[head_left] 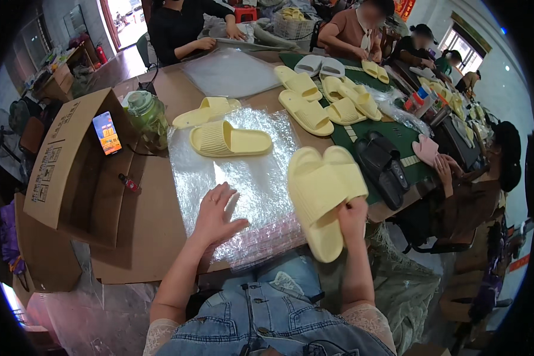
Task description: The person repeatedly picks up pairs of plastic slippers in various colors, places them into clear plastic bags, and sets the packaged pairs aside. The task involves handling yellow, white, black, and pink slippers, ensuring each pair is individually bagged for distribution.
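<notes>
Yellow slippers (321,193) clamped in half-hidden right grip (353,219), left grip (215,218) splayed over plastic (258,184)

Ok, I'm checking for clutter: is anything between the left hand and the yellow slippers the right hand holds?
Nothing visible stands between the left hand and the held yellow slippers; only flat, clear plastic lies beneath that gap.

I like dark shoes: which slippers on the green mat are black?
The black slippers, just right of the yellow pair the right hand holds; the other slippers nearby are pale.
</notes>
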Demonstrator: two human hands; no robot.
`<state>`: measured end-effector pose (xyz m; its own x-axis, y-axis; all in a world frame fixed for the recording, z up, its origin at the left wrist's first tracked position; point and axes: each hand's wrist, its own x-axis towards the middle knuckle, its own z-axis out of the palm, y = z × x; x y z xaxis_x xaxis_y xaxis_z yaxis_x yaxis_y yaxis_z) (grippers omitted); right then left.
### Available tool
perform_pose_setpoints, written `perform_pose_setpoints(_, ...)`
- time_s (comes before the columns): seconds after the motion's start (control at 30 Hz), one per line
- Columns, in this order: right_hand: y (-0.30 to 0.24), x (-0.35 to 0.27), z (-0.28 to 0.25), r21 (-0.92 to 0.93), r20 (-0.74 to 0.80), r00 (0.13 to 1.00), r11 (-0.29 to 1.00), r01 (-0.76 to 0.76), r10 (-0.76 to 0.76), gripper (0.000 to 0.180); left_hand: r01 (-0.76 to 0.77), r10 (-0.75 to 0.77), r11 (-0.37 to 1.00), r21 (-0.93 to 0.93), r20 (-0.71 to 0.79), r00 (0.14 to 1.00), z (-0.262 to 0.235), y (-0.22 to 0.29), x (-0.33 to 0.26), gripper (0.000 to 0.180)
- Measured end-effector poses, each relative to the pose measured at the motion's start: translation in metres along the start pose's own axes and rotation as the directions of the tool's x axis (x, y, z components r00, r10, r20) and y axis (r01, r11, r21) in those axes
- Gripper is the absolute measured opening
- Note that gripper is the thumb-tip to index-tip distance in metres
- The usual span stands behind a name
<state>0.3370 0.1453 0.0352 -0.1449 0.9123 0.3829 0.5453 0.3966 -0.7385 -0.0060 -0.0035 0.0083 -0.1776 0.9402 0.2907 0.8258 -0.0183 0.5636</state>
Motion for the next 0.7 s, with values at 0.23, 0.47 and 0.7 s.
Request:
perform_pose_setpoints(0.23, -0.001, -0.044, 0.063, -0.220, 0.287, 0.958, 0.974, 0.051, 0.015, 0.028, 0.480, -0.472, 0.761, -0.438, 0.134, 0.871, -0.032, -0.017, 0.080, 0.089)
perform_pose_setpoints(0.47, -0.002, -0.047, 0.071, -0.237, 0.228, 0.973, 0.971, 0.026, 0.030, 0.033, 0.404, -0.466, 0.075, -0.911, 0.326, 0.822, 0.004, -0.069, 0.157, 0.097)
perform_pose_setpoints(0.7, 0.003, -0.046, 0.077, -0.226, 0.226, 0.974, 0.973, 0.041, 0.012, 0.034, 0.272, -0.250, 0.535, -0.800, 0.158, 0.955, 0.045, -0.051, 0.228, 0.084)
